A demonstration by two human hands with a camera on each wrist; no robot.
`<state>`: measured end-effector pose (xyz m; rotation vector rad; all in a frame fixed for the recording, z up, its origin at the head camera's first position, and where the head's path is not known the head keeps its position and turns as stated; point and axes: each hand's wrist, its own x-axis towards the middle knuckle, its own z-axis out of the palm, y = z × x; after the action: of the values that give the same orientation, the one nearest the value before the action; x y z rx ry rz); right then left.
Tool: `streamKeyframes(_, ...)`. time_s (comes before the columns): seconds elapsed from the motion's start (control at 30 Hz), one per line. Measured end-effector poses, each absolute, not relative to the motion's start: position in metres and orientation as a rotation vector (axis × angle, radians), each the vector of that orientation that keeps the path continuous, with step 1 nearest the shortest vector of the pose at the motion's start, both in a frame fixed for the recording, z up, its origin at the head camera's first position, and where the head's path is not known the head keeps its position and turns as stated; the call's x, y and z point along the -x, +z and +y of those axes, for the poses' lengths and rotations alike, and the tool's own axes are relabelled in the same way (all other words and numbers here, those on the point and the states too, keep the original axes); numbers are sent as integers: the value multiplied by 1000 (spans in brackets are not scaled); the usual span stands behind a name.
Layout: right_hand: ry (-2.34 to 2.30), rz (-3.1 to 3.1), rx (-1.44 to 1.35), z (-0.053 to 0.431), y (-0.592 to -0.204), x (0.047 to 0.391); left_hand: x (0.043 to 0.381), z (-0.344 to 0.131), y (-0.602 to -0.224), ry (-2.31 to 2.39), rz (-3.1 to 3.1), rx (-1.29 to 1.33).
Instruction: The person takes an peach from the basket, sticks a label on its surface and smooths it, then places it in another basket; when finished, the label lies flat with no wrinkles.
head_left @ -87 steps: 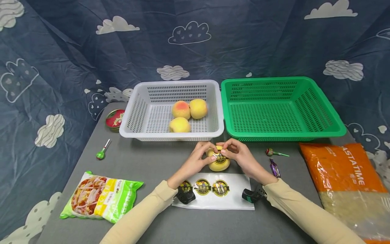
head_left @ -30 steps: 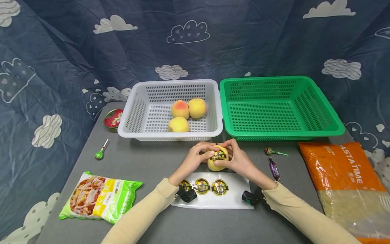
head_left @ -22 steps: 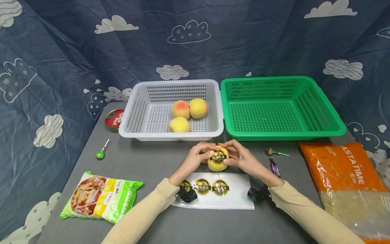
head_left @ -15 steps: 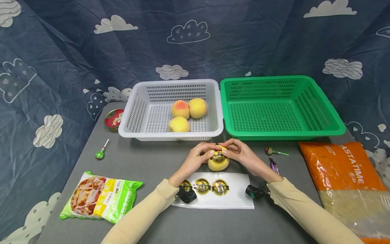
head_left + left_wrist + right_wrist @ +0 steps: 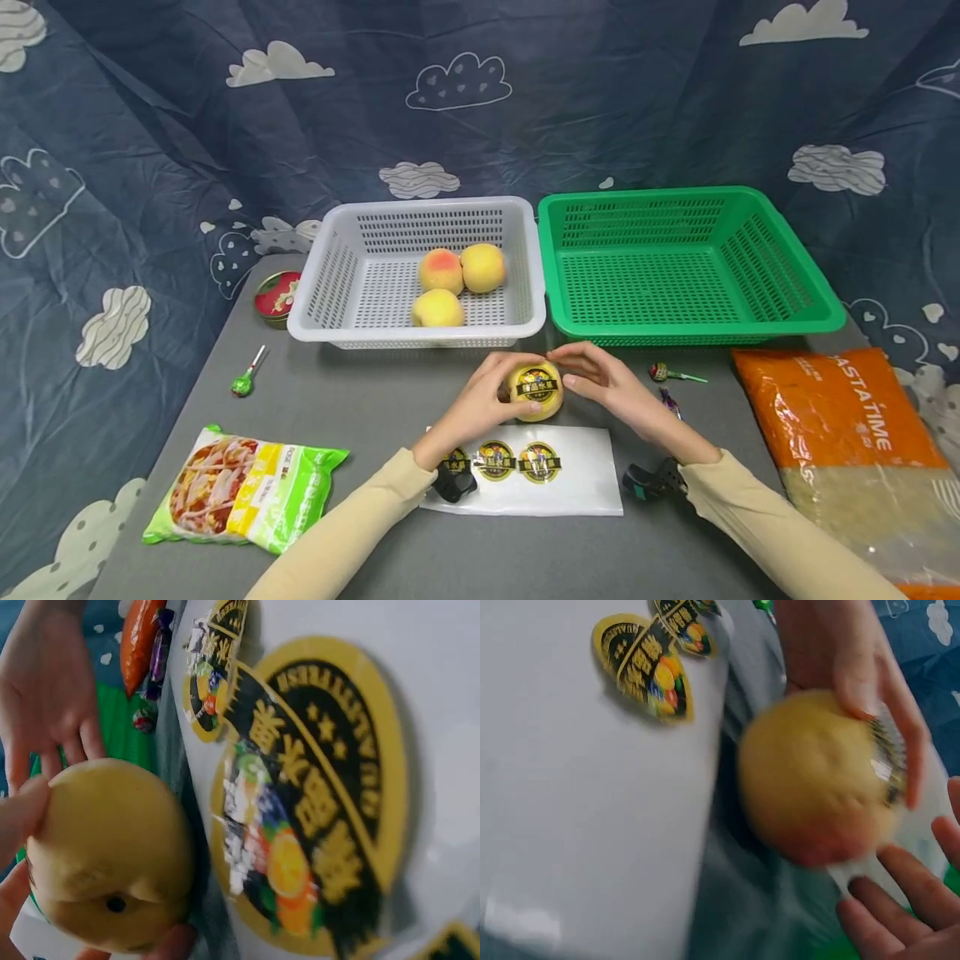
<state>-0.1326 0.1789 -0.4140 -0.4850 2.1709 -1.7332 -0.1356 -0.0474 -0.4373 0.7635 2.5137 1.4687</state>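
Observation:
My left hand grips a yellow peach, its thumb low on the near side and its fingers over the far side. A round black-and-gold fruit sticker lies on the peach, facing up. Beside the peach on the right, my right hand has its fingers spread and relaxed. In the right wrist view a gap shows between the right fingers and the red-blushed side of the peach. The left wrist view shows the dark stem hollow of the peach.
A white sticker sheet with several stickers lies in front. Behind stand a white basket with three peaches and a green basket. A green-yellow food bag, lollipops, a wrapped candy and a pasta bag lie around.
My right hand has drawn off the peach to the right. The left thumb has moved from the sticker's upper edge to the peach's near side. Earlier both hands pressed the sticker onto the peach.

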Motion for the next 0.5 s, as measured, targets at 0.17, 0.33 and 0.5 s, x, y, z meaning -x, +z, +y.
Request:
streamKeyframes(0.17,-1759,2390,491,220,-397,122,131,-40,-425,1511,2420,-873)
streamKeyframes(0.33,-1976,2415,386,276,-397,122,131,-20,-393,1592,2284,-1040)
streamKeyframes(0.5,-2253,2249,271,325,-409,128,153,5,-353,1663,2334,-1077)
